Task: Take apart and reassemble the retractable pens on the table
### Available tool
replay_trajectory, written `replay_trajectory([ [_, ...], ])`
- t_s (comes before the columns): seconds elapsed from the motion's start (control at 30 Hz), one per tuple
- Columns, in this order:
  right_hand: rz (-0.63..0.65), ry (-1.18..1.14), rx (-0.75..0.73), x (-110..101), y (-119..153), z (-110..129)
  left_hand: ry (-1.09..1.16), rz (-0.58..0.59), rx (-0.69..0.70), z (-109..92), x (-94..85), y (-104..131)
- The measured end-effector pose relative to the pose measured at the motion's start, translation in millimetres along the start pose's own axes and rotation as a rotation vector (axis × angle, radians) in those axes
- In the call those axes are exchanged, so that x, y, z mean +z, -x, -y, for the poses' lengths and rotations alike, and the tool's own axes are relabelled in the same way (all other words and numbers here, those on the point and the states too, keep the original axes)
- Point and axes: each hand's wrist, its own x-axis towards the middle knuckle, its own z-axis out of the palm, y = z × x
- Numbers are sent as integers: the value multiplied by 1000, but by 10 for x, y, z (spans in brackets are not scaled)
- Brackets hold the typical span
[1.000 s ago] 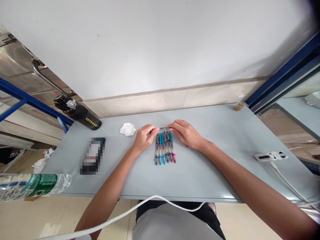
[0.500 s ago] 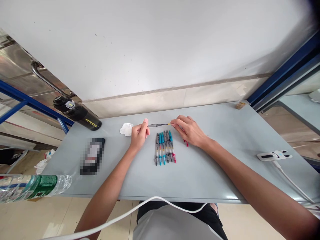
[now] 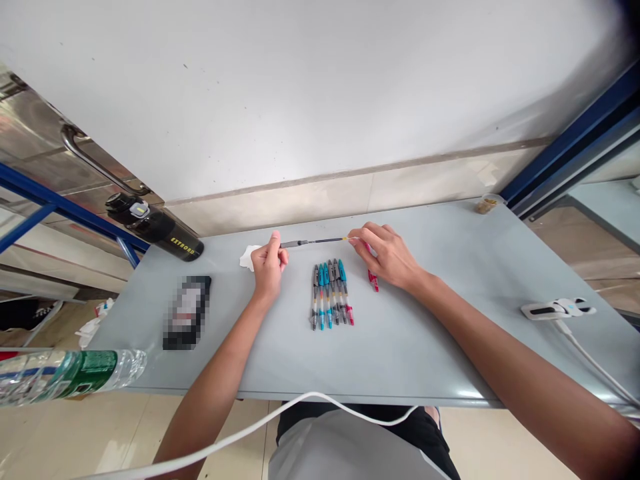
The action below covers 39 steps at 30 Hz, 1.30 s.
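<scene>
My left hand [image 3: 269,273] is closed around a grey pen barrel [image 3: 295,244], thumb along its side. From the barrel's right end a dark, thin pen refill [image 3: 327,240] with a yellowish section extends towards my right hand [image 3: 387,253]. My right fingertips pinch the far end of that refill. Below, between both hands, a row of several pens [image 3: 328,275] lies side by side, with grey and blue upper parts and clear, coloured lower ends. Partly hidden under my right hand is a red pen piece [image 3: 373,281].
Crumpled white paper [image 3: 247,257] lies by my left hand. On the left are a black flask [image 3: 163,230], a blurred phone [image 3: 187,313] and a plastic bottle [image 3: 90,372]. A small cup [image 3: 489,203] and a white clip-like device [image 3: 557,309] with a cable are on the right.
My hands have moved farther apart, the left one leftward and both slightly up. More of the dark refill now shows between the grey barrel and my right fingers.
</scene>
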Motion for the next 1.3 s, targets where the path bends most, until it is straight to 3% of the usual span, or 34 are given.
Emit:
replay_trajectory([
  [0.3,19,-14,-6,-5,8,6,54,29,-42,9,22,23],
  [0.9,41,-44,-145,96,28,83,-5,443,91,-90,110,195],
  [1.3,81,-17,-161,118,36,64,-27,459,199,-44,101,191],
])
